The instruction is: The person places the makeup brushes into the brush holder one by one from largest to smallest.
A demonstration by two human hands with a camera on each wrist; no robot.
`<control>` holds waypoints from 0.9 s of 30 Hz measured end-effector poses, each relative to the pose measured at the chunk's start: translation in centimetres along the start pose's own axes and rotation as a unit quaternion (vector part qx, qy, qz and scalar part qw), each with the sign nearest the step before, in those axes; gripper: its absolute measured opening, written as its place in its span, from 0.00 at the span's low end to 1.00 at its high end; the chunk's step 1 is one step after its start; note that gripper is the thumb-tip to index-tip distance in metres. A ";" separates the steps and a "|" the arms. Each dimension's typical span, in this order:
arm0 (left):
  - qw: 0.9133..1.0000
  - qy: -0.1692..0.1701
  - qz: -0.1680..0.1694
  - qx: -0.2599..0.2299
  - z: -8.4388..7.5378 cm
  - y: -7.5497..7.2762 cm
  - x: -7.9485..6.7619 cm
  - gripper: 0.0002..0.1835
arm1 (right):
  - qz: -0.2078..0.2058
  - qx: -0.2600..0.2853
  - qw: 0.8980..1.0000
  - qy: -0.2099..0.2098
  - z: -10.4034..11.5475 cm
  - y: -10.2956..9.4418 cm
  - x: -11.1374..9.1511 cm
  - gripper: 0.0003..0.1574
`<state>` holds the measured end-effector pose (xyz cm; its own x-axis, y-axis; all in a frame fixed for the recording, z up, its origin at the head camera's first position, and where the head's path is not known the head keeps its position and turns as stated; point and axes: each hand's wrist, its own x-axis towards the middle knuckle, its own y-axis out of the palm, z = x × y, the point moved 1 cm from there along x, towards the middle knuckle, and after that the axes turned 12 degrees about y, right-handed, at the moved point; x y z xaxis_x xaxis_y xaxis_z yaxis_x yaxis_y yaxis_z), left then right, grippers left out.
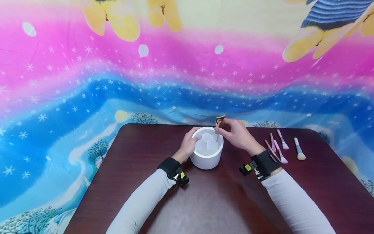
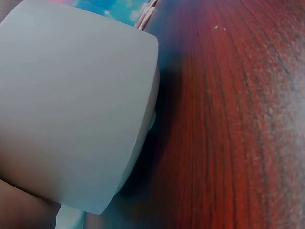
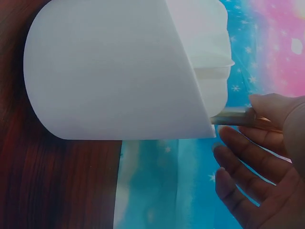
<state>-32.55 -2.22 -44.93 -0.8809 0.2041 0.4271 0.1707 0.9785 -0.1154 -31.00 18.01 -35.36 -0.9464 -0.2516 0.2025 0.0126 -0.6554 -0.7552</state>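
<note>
A white round organizer (image 1: 205, 161) with petal-shaped compartments around a round middle one stands on the table. My left hand (image 1: 187, 145) grips its left side, the thumb at the rim. At the rim's far right, my right hand (image 1: 238, 134) pinches a shiny gold-coloured metal item (image 1: 219, 120) with a wider top between thumb and index finger. In the right wrist view, the lower end of the gold item (image 3: 233, 116) goes in behind the rim of the organizer (image 3: 109, 71). The other fingers (image 3: 248, 176) of that hand are spread, away from the item.
To the right lie several makeup brushes with pink handles (image 1: 280, 151), and apart from them one brush with a white and blue handle (image 1: 298, 149). The dark wooden table (image 1: 140, 149) has its far edge just behind the organizer, against a printed cloth (image 1: 175, 91).
</note>
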 end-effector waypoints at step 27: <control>0.999 0.033 0.003 0.019 0.0 0.1 -0.1 0.24 | -0.082 -0.085 0.991 0.068 -8.1 -11.4 -5.4 0.17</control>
<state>-32.45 -2.10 -45.01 -0.8493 0.2117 0.4837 0.1575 0.9760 -0.1506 -28.58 32.58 -32.89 -0.9661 -0.0456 0.2541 -0.1887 -0.5468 -0.8157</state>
